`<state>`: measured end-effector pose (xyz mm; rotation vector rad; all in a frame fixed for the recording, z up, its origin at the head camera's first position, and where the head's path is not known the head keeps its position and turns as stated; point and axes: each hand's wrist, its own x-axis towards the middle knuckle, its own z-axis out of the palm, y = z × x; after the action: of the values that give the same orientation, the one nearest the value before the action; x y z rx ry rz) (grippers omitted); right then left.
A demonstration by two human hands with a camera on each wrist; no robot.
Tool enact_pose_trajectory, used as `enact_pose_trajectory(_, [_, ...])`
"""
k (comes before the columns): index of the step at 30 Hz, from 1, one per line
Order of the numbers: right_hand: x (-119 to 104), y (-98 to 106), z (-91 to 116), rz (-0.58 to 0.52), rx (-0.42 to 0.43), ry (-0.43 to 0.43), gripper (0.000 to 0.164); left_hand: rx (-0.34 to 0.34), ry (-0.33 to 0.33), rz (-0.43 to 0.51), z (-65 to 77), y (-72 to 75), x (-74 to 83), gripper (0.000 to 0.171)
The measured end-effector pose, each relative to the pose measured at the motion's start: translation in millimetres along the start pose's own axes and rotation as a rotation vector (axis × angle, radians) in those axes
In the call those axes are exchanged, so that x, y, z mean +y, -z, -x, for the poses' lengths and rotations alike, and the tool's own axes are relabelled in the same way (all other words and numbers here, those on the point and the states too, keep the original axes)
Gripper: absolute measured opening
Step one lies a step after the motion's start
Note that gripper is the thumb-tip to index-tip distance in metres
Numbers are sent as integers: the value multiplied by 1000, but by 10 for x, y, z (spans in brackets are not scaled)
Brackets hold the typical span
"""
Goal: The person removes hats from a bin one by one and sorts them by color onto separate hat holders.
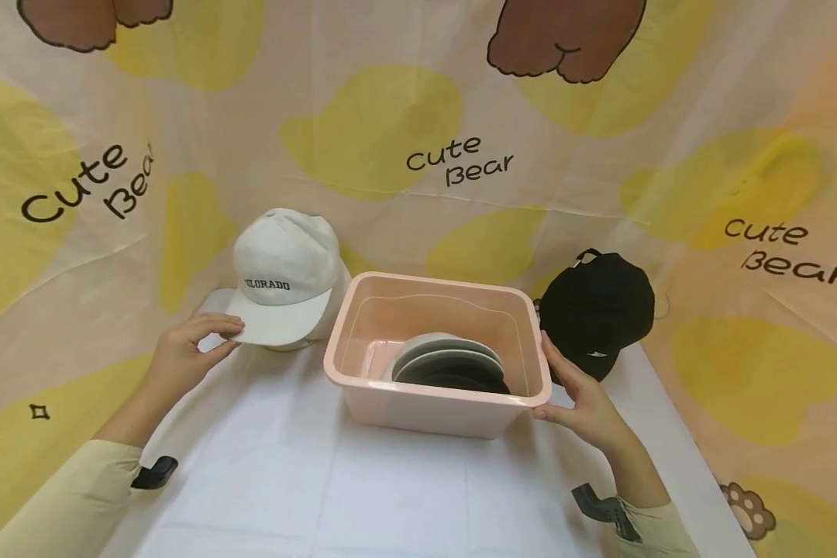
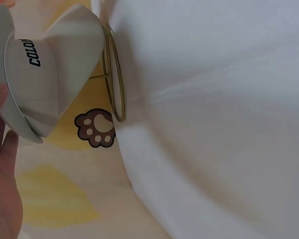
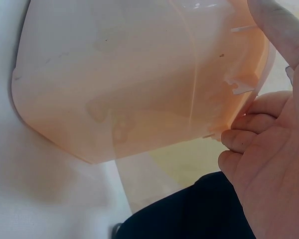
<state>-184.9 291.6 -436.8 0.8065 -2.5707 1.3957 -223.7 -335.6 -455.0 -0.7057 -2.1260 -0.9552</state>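
Observation:
At the left, a white baseball cap (image 1: 286, 267) with dark "COLORADO" lettering sits over a gold wire stand (image 2: 118, 74). My left hand (image 1: 198, 345) pinches the edge of its brim, thumb below and fingers above. A pink plastic bin (image 1: 432, 415) stands mid-table, holding nested caps (image 1: 449, 360) with pale and black curved brims. My right hand (image 1: 582, 407) grips the bin's right front corner. In the right wrist view its fingers (image 3: 239, 142) curl under the rim, with the thumb along the side.
Just behind my right hand, a black cap (image 1: 596, 306) with a small white mark is perched near the table's right edge. The white-covered table (image 1: 307, 488) runs back to a patterned cloth backdrop (image 1: 370, 132) with yellow patches and "Cute Bear" lettering.

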Motion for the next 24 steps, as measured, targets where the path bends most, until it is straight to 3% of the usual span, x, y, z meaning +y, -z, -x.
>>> enact_pose_trajectory(6, [-10,-5,-5,-14,-5,1,116,-72,96,-38,59,84,48,49])
enact_pose_trajectory(9, [-4,-4,0,-14,-4,0,116,-152,246,54,41,144,97,46])
enact_pose_trajectory(14, [9,3,-4,-8,-1,-1,116,-274,528,317,-66,212,199,45])
enact_pose_trajectory(17, [13,5,-6,-10,-4,-5,117,-310,571,367,-145,212,247,48])
enact_pose_trajectory(24, [22,2,-10,-12,-5,1,116,-343,531,391,-376,143,392,43])
